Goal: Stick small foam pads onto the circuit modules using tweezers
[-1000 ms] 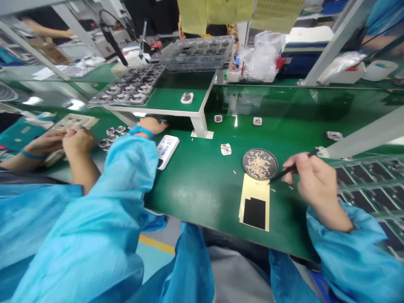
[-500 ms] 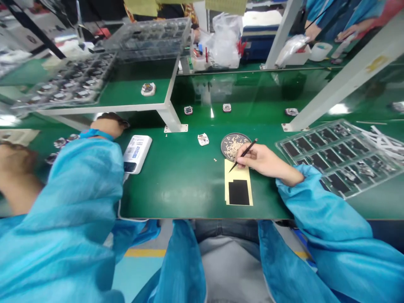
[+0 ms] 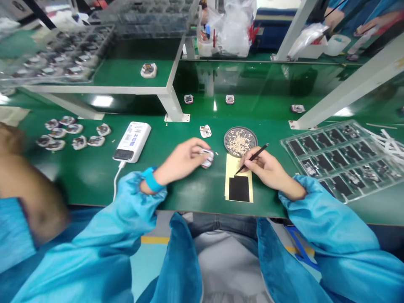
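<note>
My left hand [image 3: 184, 162] pinches a small white device housing [image 3: 207, 157] between thumb and fingers above the green bench. In my right hand [image 3: 267, 166] is a thin black pair of tweezers [image 3: 252, 158], its tip pointing down and left. Below that tip lies a yellow backing sheet [image 3: 231, 168] carrying a black rectangular piece [image 3: 239, 189]. Just behind my right hand stands a round grey dish [image 3: 226, 143] filled with tiny beige pieces [image 3: 240, 141]. Another white housing [image 3: 205, 131] rests on the bench beyond my left hand.
A white power bank [image 3: 134, 141] with a cable stands left, near several housings [image 3: 79, 142]. At right lies a clear compartment tray [image 3: 315, 164] with parts. A raised shelf [image 3: 126, 89] stands back left. A co-worker's arm [image 3: 31, 181] reaches in at far left.
My left hand has come from beneath the shelf's edge to the middle, now with a housing in it. My right hand stays near the yellow sheet, the tweezer tip slightly nearer the black piece.
</note>
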Demonstrator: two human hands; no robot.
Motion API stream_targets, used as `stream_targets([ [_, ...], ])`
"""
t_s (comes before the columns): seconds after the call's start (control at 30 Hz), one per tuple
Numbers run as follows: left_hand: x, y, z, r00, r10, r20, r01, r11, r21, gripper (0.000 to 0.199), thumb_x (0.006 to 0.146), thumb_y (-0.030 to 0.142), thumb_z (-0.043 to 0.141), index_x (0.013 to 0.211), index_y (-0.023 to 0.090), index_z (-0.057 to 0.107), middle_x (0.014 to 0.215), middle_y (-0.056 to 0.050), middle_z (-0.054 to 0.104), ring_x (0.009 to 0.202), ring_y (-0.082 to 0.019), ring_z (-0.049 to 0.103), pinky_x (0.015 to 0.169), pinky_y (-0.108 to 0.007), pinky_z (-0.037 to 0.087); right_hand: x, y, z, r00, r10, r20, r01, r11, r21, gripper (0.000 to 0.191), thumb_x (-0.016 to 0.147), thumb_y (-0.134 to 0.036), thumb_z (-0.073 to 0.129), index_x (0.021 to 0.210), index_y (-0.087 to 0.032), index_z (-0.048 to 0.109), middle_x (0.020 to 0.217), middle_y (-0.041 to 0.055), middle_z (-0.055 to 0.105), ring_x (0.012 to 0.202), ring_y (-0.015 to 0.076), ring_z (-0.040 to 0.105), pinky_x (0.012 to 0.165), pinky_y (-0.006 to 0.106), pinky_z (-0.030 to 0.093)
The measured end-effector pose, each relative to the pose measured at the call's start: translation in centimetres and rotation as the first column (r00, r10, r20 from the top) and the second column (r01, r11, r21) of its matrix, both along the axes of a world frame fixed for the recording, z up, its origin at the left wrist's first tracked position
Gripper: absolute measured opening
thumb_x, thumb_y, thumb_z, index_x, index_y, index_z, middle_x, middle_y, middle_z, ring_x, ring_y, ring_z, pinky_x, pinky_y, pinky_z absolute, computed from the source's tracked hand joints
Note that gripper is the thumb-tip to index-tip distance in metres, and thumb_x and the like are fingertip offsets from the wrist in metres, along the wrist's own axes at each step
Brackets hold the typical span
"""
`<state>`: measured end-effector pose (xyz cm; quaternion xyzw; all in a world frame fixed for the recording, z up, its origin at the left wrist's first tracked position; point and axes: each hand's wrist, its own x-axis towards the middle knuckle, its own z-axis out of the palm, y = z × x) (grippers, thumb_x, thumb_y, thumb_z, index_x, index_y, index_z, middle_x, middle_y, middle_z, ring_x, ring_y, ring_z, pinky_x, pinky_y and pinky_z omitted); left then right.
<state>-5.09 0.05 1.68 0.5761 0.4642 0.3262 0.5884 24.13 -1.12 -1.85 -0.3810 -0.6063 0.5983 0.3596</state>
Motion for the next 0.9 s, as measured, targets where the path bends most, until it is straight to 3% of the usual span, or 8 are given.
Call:
stream_targets([
  [0.1,4.4,0.1,-0.8,0.979,-0.163,0.126,0.17,0.985,-0.043,0.027,0.086,0.018,0.07,0.111,0.012,0.064,0.088,-0.007,0.073,0.075,-0.016,0.073,0.071,-0.028,0.06,0.0,0.1,-0.2,1.0,-0.007,-0.026,0.007,1.0,0.013,0.019,0.096,-0.035,0.067,0.099,-0.021,0.055,0.092,0.0034,0.066,0.082,0.014,0.072,0.079,0.032,0.064],
  [0.2,6.6,0.9,-1.6,0.979,-0.172,0.114,0.179,0.982,-0.06,0.02,0.086,0.011,0.066,0.106,0.01,0.067,0.084,-0.007,0.073,0.071,-0.014,0.072,0.068,-0.025,0.06,-0.1,0.1,-0.3,1.0,-0.021,-0.006,0.021,1.0,0.012,0.021,0.093,-0.035,0.07,0.098,-0.021,0.055,0.092,0.0031,0.065,0.083,0.0147,0.071,0.078,0.032,0.064],
  [0.37,7.0,0.8,-3.8,0.993,-0.101,0.055,0.103,0.994,-0.032,0.024,0.084,0.008,0.065,0.108,0.011,0.066,0.091,-0.007,0.074,0.076,-0.013,0.072,0.066,-0.021,0.057,-0.2,-0.1,-0.1,0.994,-0.052,0.097,0.048,0.998,0.039,0.027,0.087,-0.028,0.078,0.098,-0.02,0.055,0.092,0.0028,0.067,0.08,0.0126,0.069,0.073,0.026,0.058],
  [0.5,6.6,0.4,-4.7,0.994,-0.094,0.051,0.094,0.996,-0.008,0.024,0.086,0.015,0.066,0.11,0.013,0.065,0.096,-0.007,0.074,0.078,-0.014,0.073,0.068,-0.022,0.057,-0.2,-0.2,0.8,0.999,-0.041,0.003,0.041,0.999,0.02,0.024,0.089,-0.026,0.075,0.097,-0.021,0.053,0.091,0.0029,0.069,0.082,0.0147,0.071,0.075,0.03,0.058],
  [0.6,6.8,0.2,-4.7,0.994,-0.078,0.076,0.08,0.997,-0.018,0.024,0.086,0.016,0.066,0.11,0.014,0.064,0.1,-0.008,0.074,0.079,-0.014,0.073,0.07,-0.023,0.058,-0.1,-0.2,1.8,0.993,-0.079,-0.09,0.087,0.991,0.097,0.023,0.09,-0.02,0.073,0.097,-0.022,0.051,0.09,0.003,0.07,0.083,0.0165,0.072,0.075,0.032,0.058],
  [0.77,7.5,-0.3,-4.4,0.998,-0.005,0.06,0.005,1.0,-0.006,0.025,0.085,0.03,0.074,0.1,0.016,0.061,0.083,-0.004,0.072,0.068,-0.014,0.07,0.061,-0.022,0.055,-0.2,-0.2,2.2,0.961,-0.245,-0.126,0.274,0.898,0.345,0.026,0.087,-0.012,0.073,0.098,-0.024,0.053,0.09,0.003,0.07,0.085,0.0182,0.07,0.078,0.037,0.057],
  [0.9,7.6,-0.4,-4.6,0.995,0.028,0.091,-0.025,0.999,-0.028,0.019,0.086,0.025,0.071,0.099,0.016,0.061,0.081,-0.003,0.071,0.067,-0.014,0.07,0.06,-0.023,0.057,-0.3,-0.1,1.5,0.959,-0.25,-0.13,0.281,0.802,0.527,0.03,0.083,-0.006,0.073,0.1,-0.023,0.056,0.091,0.0039,0.07,0.084,0.021,0.07,0.078,0.042,0.057],
])
